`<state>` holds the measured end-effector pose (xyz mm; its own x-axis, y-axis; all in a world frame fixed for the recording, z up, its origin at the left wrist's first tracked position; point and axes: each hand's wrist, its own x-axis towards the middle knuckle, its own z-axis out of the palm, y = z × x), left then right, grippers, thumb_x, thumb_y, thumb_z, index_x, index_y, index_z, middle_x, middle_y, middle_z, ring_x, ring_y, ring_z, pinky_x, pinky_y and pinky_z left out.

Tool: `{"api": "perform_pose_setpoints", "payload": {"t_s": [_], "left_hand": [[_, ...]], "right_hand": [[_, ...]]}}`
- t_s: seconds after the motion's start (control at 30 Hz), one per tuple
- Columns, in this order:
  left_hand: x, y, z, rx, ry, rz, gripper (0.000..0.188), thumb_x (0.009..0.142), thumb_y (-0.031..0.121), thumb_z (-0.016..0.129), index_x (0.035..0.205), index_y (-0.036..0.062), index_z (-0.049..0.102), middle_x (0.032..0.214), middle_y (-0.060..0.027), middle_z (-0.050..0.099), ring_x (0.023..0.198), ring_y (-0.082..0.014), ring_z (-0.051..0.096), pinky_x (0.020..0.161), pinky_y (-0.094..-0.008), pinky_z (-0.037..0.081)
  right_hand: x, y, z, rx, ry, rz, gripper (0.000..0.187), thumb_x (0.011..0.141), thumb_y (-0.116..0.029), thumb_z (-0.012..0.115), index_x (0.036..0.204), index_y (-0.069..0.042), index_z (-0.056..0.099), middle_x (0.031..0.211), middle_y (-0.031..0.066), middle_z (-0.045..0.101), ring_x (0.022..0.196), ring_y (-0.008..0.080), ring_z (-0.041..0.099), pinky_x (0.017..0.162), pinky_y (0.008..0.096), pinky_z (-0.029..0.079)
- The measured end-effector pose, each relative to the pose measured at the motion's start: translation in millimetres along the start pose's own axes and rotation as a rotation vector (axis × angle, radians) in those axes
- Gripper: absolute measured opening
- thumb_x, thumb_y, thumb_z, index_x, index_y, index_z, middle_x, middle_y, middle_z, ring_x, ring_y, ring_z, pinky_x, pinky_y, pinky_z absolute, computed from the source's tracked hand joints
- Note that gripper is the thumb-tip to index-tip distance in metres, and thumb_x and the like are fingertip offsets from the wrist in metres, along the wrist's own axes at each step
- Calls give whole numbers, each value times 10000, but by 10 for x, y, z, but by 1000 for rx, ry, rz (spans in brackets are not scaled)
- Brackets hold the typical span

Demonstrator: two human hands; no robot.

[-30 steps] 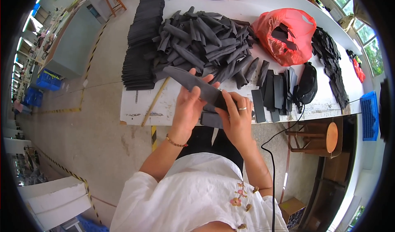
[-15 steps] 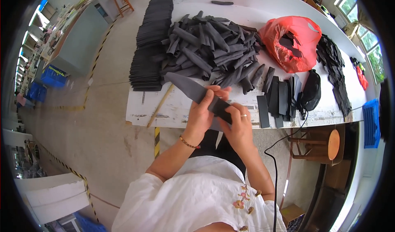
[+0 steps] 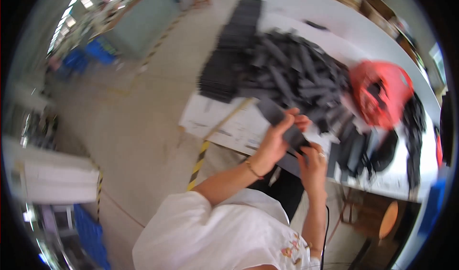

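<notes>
I see a dark grey flat strip point(image 3: 282, 124) held over a white table point(image 3: 382, 35). At twelve o'clock from it lies a heap of dark grey strips point(image 3: 291, 74); at three o'clock, a red bag point(image 3: 380, 95). My shirt point(image 3: 215, 236) is white with small floral embroidery. Yellow-and-black striped tape point(image 3: 198, 162) marks the beige floor point(image 3: 134, 121).
</notes>
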<state>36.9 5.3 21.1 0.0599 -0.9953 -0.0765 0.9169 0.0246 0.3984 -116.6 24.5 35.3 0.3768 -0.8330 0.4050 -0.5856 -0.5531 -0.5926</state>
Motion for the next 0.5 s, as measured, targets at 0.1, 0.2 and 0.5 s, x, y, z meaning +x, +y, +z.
{"api": "perform_pose_setpoints", "payload": {"t_s": [0.1,0.2,0.5], "left_hand": [[109,29,129,3,-11,98,304,953,261,595,1124,11,571,943,-128,667,899,-233,652,864,-360,506],[86,-46,134,-47,-3,204,280,978,263,551,1086,7,590,900,-93,654,889,-215,648,857,-352,513],[-45,-91,130,-65,42,214,304,993,302,524,1084,17,577,879,-59,631,870,-175,622,837,-312,485]], "right_hand": [[-73,135,-40,-60,51,-63,202,783,10,703,953,-21,599,1057,199,602,914,389,611,767,412,504],[-3,164,-29,21,79,-117,168,801,25,681,938,-11,590,1021,198,607,896,386,608,764,398,497],[135,92,31,78,41,-117,97,813,29,658,861,7,576,990,169,626,863,333,618,766,368,493]]}}
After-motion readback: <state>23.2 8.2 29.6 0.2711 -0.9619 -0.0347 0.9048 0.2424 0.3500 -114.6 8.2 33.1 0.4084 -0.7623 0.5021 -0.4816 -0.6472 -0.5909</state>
